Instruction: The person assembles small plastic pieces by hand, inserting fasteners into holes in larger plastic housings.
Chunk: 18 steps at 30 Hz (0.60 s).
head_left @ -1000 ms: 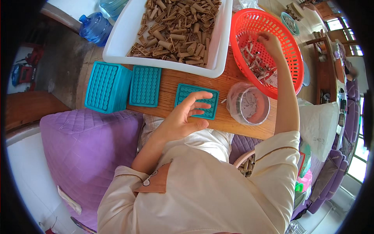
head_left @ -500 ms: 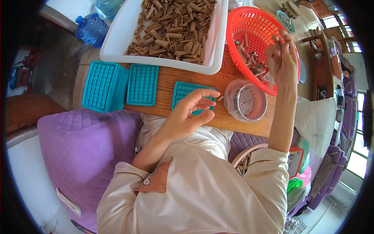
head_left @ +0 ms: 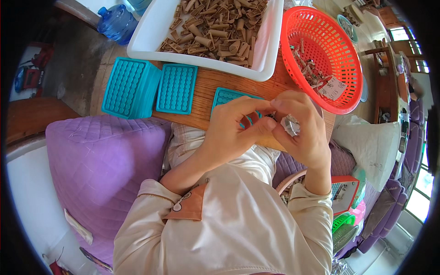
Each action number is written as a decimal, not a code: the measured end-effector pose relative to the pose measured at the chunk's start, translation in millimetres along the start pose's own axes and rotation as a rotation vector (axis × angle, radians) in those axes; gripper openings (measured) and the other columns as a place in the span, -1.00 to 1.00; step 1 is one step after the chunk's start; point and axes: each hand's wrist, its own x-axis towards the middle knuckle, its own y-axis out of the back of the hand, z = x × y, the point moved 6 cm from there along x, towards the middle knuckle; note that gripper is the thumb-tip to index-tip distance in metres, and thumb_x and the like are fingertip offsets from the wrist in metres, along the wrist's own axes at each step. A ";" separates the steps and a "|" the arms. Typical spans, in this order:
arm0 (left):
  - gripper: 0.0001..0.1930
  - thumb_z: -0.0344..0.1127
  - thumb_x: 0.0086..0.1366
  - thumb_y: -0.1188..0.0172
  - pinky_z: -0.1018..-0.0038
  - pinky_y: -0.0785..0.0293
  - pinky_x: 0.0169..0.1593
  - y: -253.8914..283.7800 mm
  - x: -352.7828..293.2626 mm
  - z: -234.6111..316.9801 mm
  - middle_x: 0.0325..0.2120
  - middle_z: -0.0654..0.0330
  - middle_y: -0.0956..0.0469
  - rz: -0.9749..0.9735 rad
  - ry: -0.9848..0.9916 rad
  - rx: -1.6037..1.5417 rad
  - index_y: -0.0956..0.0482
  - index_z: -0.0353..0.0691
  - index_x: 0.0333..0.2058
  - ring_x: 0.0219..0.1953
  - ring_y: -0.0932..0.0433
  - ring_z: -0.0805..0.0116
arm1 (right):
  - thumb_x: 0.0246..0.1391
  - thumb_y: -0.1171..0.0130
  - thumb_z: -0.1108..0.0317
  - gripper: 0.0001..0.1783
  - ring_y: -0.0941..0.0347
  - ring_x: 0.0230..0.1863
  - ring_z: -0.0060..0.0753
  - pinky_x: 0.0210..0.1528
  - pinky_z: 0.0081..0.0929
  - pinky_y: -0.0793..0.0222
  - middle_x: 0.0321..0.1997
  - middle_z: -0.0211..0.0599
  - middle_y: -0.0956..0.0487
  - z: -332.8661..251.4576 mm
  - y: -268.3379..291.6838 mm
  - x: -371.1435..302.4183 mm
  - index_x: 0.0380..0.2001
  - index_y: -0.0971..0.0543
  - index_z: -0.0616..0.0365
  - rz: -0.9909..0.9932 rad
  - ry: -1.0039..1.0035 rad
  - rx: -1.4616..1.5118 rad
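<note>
My left hand (head_left: 236,130) and my right hand (head_left: 308,130) meet above the table's near edge, thumbs and fingertips pinched together. Whatever small thing they hold between them is too hidden to name. Under and beyond my left hand lies a teal tray (head_left: 223,96) with rows of round cups, partly covered. Behind my right hand a small round tub (head_left: 291,124) with a clear plastic lining shows only through the gap between thumb and fingers. To the far right of my hands, a red plastic basket (head_left: 350,55) holds small thin brownish pieces and a handwritten paper slip (head_left: 333,88).
A white bin (head_left: 192,58) full of brown half-tube pieces (head_left: 215,32) stands at the back of the wooden table (head_left: 206,91). Left of the covered tray are a single teal tray (head_left: 178,89) and a tray stack (head_left: 126,87). A purple quilted seat (head_left: 101,174) flanks me.
My right hand has come down and left from over the red basket to meet my left hand, which has moved slightly right. The whole view has shifted a little.
</note>
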 end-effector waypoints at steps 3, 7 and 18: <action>-0.77 -0.33 0.00 -0.16 0.60 -0.36 -0.51 -0.8 -1.1 -0.3 -0.46 0.18 -0.46 -0.013 0.072 0.076 -0.48 -0.26 -0.33 -0.51 -0.44 0.48 | -0.31 -0.14 0.60 -0.58 -0.40 -0.44 -0.31 -0.48 -0.51 -0.33 -0.32 -0.23 -0.38 -9.7 -2.9 -2.3 -0.26 -0.32 0.21 -0.017 0.116 -0.250; -0.78 -0.51 -0.02 -0.14 0.60 -0.43 -0.32 0.3 -2.6 -4.3 -0.40 0.19 -0.43 0.021 0.094 -0.101 -0.44 -0.31 -0.31 -0.36 -0.44 0.47 | -0.32 -0.15 0.56 -0.60 -0.40 -0.40 -0.22 -0.41 -0.45 -0.35 -0.33 -0.22 -0.40 -3.6 -2.9 -5.8 -0.28 -0.33 0.21 0.007 0.058 -0.258; -0.77 -0.58 0.01 -0.08 0.63 -0.35 -0.20 1.8 0.9 -11.8 -0.40 0.30 -0.30 0.035 0.047 -0.491 -0.28 -0.27 -0.34 -0.29 -0.34 0.56 | -0.38 -0.14 0.58 -0.58 -0.37 -0.53 -0.37 -0.50 -0.50 -0.26 -0.54 -0.31 -0.46 0.4 -10.3 -4.4 -0.27 -0.44 0.21 0.082 0.073 -0.351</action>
